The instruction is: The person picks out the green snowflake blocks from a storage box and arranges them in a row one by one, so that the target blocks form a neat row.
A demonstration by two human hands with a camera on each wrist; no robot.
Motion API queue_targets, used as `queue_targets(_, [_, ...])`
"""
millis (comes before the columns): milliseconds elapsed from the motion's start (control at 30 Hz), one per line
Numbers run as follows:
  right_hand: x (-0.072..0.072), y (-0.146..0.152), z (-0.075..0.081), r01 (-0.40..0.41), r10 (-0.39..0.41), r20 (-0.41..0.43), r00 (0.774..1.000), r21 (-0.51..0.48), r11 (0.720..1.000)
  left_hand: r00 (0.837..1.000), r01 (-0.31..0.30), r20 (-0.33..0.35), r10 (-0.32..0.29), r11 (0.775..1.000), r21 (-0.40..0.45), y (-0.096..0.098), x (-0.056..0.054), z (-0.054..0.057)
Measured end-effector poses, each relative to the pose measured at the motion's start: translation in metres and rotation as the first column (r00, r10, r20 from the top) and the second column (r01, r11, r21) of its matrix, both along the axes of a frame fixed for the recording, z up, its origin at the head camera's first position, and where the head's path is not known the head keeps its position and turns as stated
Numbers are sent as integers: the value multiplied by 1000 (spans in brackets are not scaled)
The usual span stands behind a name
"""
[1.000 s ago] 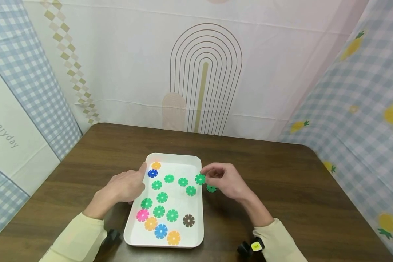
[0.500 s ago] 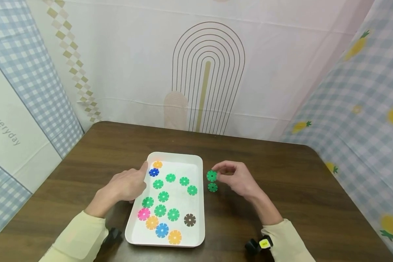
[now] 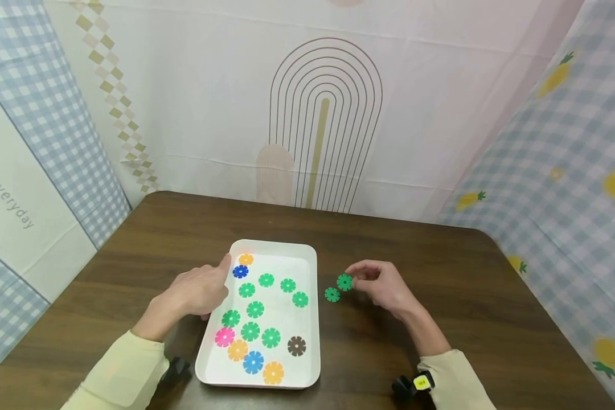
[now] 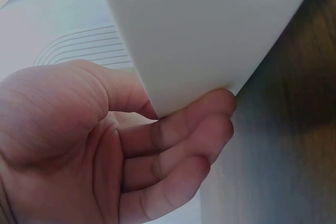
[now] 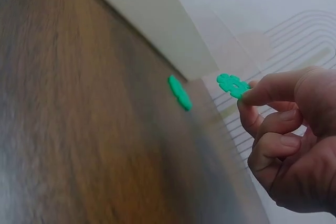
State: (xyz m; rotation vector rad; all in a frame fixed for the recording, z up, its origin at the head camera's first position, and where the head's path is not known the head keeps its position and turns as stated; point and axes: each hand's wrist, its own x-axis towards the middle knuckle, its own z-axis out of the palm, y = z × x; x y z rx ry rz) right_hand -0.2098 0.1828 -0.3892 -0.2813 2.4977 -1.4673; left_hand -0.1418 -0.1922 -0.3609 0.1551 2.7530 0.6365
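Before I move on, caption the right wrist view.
Right hand pinches a green disc; another lies beside the white tray.

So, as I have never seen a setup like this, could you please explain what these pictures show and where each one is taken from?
Of course. There is no robot here, only a person's two bare hands. The wide picture comes from a camera on the head, looking forward and down; the two close ones come from cameras on the wrists, each watching its own hand.

On the brown table is a white tray with flat, notched discs inside: many green, plus orange, blue, pink and one dark brown. The left hand holds the tray's left side. The right hand pinches a green disc outside the tray, and another green one lies nearby on the table.
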Motion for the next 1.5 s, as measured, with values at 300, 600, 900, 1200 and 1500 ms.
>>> queue_targets(300, [-5, 11, -9, -8, 8, 56, 998, 7, 1000, 1000, -1, 6, 1, 1000, 11, 0, -1, -1])
queue_targets(600, [-8, 17, -12, -42, 39, 105, 994, 28, 999, 1000, -3, 0, 3, 1000, 14, 0, 0, -1])
queue_targets(900, [-8, 17, -14, -73, 66, 109, 992, 60, 995, 1000, -3, 1, 3, 1000, 21, -1, 0, -1])
queue_targets(1200, [-8, 20, -15, -82, 74, 114, 991, 67, 994, 1000, -2, -6, 2, 1000, 27, 0, 1, -2])
queue_targets(1500, [-9, 22, -15, -108, 101, 115, 988, 57, 993, 1000, 1, -6, -1, 1000, 24, 0, 0, -3])
